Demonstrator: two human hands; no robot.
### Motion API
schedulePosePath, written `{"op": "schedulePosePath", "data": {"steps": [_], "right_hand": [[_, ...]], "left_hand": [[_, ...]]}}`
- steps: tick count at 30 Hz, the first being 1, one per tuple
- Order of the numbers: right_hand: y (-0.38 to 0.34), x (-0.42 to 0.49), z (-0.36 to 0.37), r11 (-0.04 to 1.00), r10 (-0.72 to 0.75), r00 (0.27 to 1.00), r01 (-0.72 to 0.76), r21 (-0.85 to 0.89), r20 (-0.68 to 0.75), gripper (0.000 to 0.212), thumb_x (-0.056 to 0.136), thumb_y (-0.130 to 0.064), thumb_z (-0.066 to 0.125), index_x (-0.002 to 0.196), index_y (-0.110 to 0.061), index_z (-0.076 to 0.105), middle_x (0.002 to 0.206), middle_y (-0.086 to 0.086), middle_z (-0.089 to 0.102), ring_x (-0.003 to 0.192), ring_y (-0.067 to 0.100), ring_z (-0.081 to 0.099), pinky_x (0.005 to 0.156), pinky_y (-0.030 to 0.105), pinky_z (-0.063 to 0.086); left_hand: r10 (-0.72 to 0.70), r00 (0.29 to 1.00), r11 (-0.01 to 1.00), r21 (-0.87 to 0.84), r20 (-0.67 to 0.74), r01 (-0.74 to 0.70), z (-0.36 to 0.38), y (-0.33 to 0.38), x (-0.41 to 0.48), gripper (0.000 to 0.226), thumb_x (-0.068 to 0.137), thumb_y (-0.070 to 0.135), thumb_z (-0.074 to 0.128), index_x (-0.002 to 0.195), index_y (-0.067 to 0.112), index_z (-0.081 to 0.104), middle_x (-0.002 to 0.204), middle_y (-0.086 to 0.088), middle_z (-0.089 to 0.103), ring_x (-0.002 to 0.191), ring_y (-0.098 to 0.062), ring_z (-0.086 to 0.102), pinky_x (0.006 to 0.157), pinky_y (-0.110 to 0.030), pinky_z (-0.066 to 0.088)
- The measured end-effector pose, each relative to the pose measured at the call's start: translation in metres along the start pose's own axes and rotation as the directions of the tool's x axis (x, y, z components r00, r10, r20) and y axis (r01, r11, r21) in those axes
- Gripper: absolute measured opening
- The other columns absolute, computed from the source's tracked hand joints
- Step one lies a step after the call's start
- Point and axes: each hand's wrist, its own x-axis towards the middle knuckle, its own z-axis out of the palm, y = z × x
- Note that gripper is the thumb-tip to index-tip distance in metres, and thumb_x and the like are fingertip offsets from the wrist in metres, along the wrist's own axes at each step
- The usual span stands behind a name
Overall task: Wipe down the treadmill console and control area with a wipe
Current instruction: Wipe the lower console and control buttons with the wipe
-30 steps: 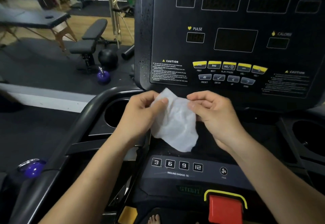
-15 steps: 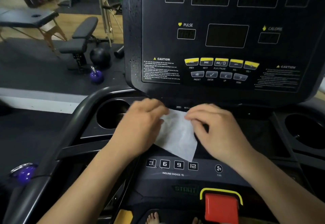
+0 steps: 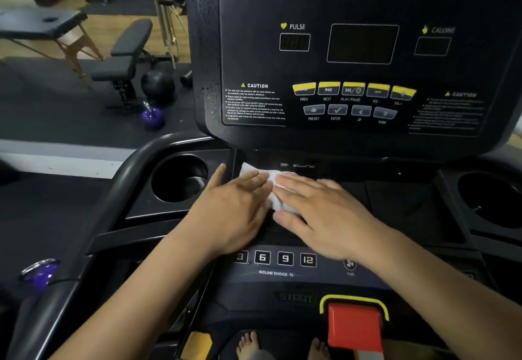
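A white wipe [image 3: 275,187] lies flat on the black shelf of the treadmill, just below the upright console panel [image 3: 353,77]. My left hand [image 3: 237,207] presses on its left part with straight fingers. My right hand [image 3: 319,210] lies flat over its right part, fingers straight and pointing left. Only a strip of the wipe shows between and above the hands. The incline buttons [image 3: 282,258] sit just below my wrists on the lower control area.
Round cup holders sit at left [image 3: 180,179] and right [image 3: 491,198] of the shelf. A red stop button [image 3: 356,325] is at the bottom. The black handrail [image 3: 93,218] curves at left. A bench [image 3: 124,54] and purple kettlebell [image 3: 152,118] stand on the floor beyond.
Both hands brought the wipe down from in front of the console onto the shelf. They went from pinching its edges to pressing it flat with straight fingers.
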Motion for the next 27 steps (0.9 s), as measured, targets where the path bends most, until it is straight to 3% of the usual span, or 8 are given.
{"op": "schedulePosePath", "data": {"steps": [4, 6, 9, 13, 15, 20, 24, 27], "right_hand": [[-0.014, -0.028, 0.003, 0.998, -0.06, 0.998, 0.06, 0.01, 0.0, 0.087, 0.082, -0.076, -0.001, 0.141, -0.032, 0.044, 0.159, -0.014, 0.021, 0.146, 0.005, 0.014, 0.116, 0.037, 0.016], [-0.01, -0.031, 0.004, 0.999, -0.04, 0.999, 0.039, 0.035, 0.025, 0.077, 0.086, -0.074, 0.006, 0.143, -0.035, 0.04, 0.16, -0.017, 0.018, 0.146, 0.003, 0.012, 0.118, 0.039, 0.015], [0.0, -0.009, -0.003, 1.0, 0.004, 1.0, -0.004, 0.013, -0.025, 0.076, 0.084, -0.071, 0.002, 0.144, -0.038, 0.036, 0.159, -0.016, 0.02, 0.146, 0.004, 0.013, 0.113, 0.043, 0.024], [-0.005, -0.019, -0.001, 0.998, -0.056, 0.998, 0.055, -0.025, -0.018, 0.089, 0.08, -0.077, -0.007, 0.138, -0.037, 0.047, 0.157, -0.009, 0.031, 0.145, 0.012, 0.023, 0.111, 0.044, 0.028], [-0.004, -0.033, 0.004, 0.997, -0.076, 0.997, 0.076, -0.004, 0.0, 0.083, 0.083, -0.076, -0.001, 0.136, -0.037, 0.05, 0.156, -0.013, 0.03, 0.145, 0.008, 0.021, 0.114, 0.044, 0.024], [0.002, -0.015, -0.005, 0.999, -0.016, 1.0, 0.016, 0.046, 0.009, 0.074, 0.084, -0.07, 0.004, 0.141, -0.042, 0.043, 0.158, -0.021, 0.019, 0.145, -0.003, 0.008, 0.119, 0.041, 0.009], [0.013, -0.045, 0.007, 0.994, -0.083, 0.996, 0.084, 0.071, -0.011, 0.079, 0.084, -0.077, 0.0, 0.14, -0.043, 0.045, 0.151, -0.026, 0.031, 0.14, -0.012, 0.014, 0.12, 0.034, 0.006], [0.044, -0.071, 0.009, 0.996, -0.008, 0.998, 0.013, 0.085, -0.059, 0.078, 0.085, -0.078, 0.001, 0.134, -0.043, 0.051, 0.144, -0.029, 0.04, 0.135, -0.019, 0.019, 0.119, 0.025, 0.003]], "left_hand": [[0.058, 0.998, 0.998, -0.039, 0.01, -0.058, -0.006, 0.005, -0.021, 0.064, 0.09, 0.055, 0.01, 0.124, 0.035, 0.06, 0.14, 0.009, 0.057, 0.136, -0.007, 0.044, 0.119, -0.051, 0.012], [0.046, 0.998, 0.999, -0.026, 0.033, -0.045, -0.004, 0.006, -0.024, 0.067, 0.09, 0.057, 0.007, 0.128, 0.037, 0.058, 0.145, 0.01, 0.052, 0.14, -0.005, 0.037, 0.12, -0.052, 0.011], [-0.029, 1.0, 1.0, 0.007, 0.006, 0.029, -0.002, 0.005, -0.01, 0.075, 0.088, 0.059, 0.0, 0.144, 0.035, 0.045, 0.156, 0.006, 0.038, 0.148, -0.01, 0.023, 0.119, -0.055, 0.012], [0.045, 0.999, 0.999, 0.012, 0.017, -0.045, -0.006, 0.007, -0.016, 0.071, 0.09, 0.057, 0.003, 0.129, 0.036, 0.057, 0.143, 0.003, 0.055, 0.136, -0.012, 0.045, 0.118, -0.051, 0.016], [0.08, 0.996, 0.997, -0.012, 0.037, -0.08, -0.008, 0.005, -0.023, 0.067, 0.092, 0.058, 0.005, 0.126, 0.036, 0.059, 0.14, 0.003, 0.057, 0.133, -0.013, 0.048, 0.12, -0.048, 0.014], [0.012, 0.997, 1.0, 0.014, 0.078, -0.013, -0.004, 0.017, -0.014, 0.084, 0.083, 0.062, -0.009, 0.152, 0.033, 0.029, 0.161, 0.001, 0.027, 0.149, -0.011, 0.021, 0.121, -0.051, 0.007], [0.087, 0.992, 0.995, -0.066, 0.087, -0.081, -0.007, 0.026, -0.034, 0.077, 0.089, 0.064, -0.002, 0.146, 0.035, 0.04, 0.157, 0.004, 0.037, 0.146, -0.007, 0.026, 0.122, -0.046, 0.006], [0.151, 0.984, 0.984, -0.113, 0.098, -0.14, 0.001, 0.045, -0.025, 0.075, 0.089, 0.063, 0.003, 0.151, 0.034, 0.033, 0.16, 0.006, 0.029, 0.149, -0.006, 0.017, 0.122, -0.048, 0.004]]}}
